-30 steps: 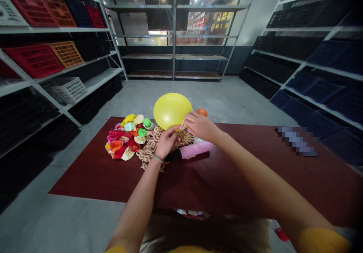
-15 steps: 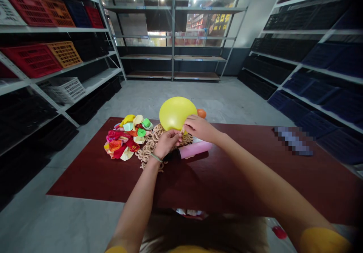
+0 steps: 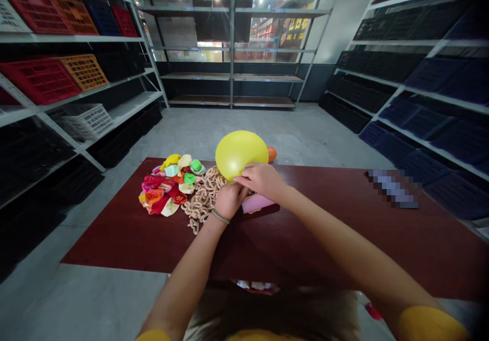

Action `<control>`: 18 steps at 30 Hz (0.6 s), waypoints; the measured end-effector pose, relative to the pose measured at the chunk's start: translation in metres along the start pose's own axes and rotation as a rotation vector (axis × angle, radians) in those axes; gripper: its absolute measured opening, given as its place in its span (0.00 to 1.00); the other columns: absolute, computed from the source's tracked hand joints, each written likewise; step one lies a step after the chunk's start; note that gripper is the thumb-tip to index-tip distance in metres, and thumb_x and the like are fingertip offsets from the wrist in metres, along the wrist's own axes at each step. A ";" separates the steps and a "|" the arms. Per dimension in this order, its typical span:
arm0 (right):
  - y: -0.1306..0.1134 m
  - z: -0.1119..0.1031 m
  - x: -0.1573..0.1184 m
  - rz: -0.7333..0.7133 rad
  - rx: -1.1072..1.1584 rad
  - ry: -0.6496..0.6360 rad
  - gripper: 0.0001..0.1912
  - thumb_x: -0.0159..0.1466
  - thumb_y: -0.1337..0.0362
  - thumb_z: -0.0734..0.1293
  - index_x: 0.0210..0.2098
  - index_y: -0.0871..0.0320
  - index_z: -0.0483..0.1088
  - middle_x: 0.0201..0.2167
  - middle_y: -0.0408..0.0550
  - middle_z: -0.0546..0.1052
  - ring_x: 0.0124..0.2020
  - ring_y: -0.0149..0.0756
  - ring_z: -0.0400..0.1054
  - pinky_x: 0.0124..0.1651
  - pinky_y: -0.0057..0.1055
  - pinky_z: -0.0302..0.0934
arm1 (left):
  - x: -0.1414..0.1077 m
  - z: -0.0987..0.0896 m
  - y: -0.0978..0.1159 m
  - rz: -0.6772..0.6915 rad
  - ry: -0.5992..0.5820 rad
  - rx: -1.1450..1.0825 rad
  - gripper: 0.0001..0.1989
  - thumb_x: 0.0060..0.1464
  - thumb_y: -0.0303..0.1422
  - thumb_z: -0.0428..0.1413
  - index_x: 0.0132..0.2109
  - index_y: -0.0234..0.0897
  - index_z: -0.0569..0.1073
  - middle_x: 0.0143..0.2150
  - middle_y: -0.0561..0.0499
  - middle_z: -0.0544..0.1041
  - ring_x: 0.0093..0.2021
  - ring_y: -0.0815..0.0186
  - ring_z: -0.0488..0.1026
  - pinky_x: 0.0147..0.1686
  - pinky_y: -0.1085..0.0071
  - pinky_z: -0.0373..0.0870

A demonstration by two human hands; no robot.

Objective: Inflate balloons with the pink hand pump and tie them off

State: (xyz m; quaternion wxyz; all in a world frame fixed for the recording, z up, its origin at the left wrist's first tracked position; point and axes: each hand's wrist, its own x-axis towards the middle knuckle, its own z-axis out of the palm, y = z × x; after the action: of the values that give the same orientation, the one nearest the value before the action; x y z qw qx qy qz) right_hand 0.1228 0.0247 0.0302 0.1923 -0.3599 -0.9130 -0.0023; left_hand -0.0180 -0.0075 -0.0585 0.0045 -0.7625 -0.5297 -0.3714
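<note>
Right hand is pressed up against the underside of the yellow balloon, fingers laid across the rubber, so it looks like that hand is gripping it. Left hand sits just below, fingers curled inward and close to the right hand. Whatever it's pinching is hidden, so I can't tell if it has the balloon's neck or not. The balloon is fully round and held up over the far part of the table, with a small orange balloon just behind it.

Right under the hands there's a heap of tan looped cord and a pink tube. To the left is a pile of limp colored balloons, all on a dark red tabletop.

Main risk, I'd say, is the neck: if that pinch loosens, air could escape and the balloon could shoot off. Squeezing too hard could pop it, and a bit of rubber snagging on the wristband wouldn't help. Bumping the cord could also drag it around or tangle it.
</note>
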 end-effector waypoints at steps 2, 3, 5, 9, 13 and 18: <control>0.003 -0.005 -0.001 0.021 0.070 -0.018 0.22 0.69 0.56 0.60 0.23 0.59 0.69 0.26 0.47 0.72 0.29 0.31 0.62 0.31 0.32 0.48 | 0.001 -0.002 0.001 0.000 -0.002 -0.044 0.15 0.64 0.34 0.49 0.31 0.34 0.72 0.28 0.46 0.75 0.28 0.65 0.72 0.30 0.70 0.63; 0.005 -0.008 -0.002 0.036 0.121 -0.031 0.21 0.69 0.57 0.60 0.23 0.59 0.69 0.26 0.46 0.73 0.29 0.31 0.62 0.31 0.31 0.49 | 0.002 -0.004 0.002 -0.006 -0.008 -0.086 0.16 0.65 0.34 0.48 0.30 0.34 0.72 0.28 0.47 0.75 0.28 0.65 0.72 0.30 0.71 0.63; 0.011 -0.012 -0.003 0.064 0.250 -0.059 0.19 0.69 0.59 0.59 0.25 0.59 0.69 0.26 0.45 0.73 0.28 0.30 0.64 0.32 0.30 0.51 | 0.003 -0.007 0.003 -0.031 -0.023 -0.191 0.17 0.66 0.36 0.45 0.31 0.35 0.71 0.28 0.48 0.74 0.29 0.66 0.71 0.32 0.71 0.63; 0.022 -0.011 -0.008 0.063 0.471 -0.063 0.10 0.68 0.65 0.59 0.38 0.56 0.72 0.36 0.45 0.78 0.37 0.32 0.69 0.39 0.28 0.58 | 0.007 -0.013 0.003 -0.135 -0.056 -0.381 0.19 0.67 0.38 0.44 0.32 0.36 0.72 0.27 0.50 0.74 0.30 0.67 0.71 0.34 0.72 0.63; 0.029 -0.001 -0.015 0.008 0.343 0.051 0.08 0.67 0.68 0.60 0.40 0.56 0.71 0.39 0.47 0.77 0.42 0.35 0.67 0.45 0.32 0.59 | 0.008 -0.012 0.004 -0.228 -0.101 -0.517 0.19 0.66 0.37 0.43 0.31 0.36 0.72 0.27 0.52 0.74 0.30 0.68 0.70 0.34 0.73 0.64; 0.027 0.013 -0.026 0.001 0.075 0.195 0.12 0.70 0.64 0.56 0.37 0.57 0.69 0.36 0.50 0.71 0.41 0.41 0.62 0.46 0.37 0.58 | 0.009 -0.009 0.004 -0.398 -0.141 -0.760 0.18 0.63 0.40 0.45 0.33 0.35 0.72 0.28 0.51 0.74 0.28 0.68 0.70 0.30 0.73 0.66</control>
State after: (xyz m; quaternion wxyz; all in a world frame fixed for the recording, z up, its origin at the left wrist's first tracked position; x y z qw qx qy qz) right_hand 0.1537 0.0291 0.0055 0.2935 -0.3512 -0.8891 -0.0029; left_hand -0.0184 -0.0057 -0.0455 -0.3844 -0.6165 -0.4909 -0.4808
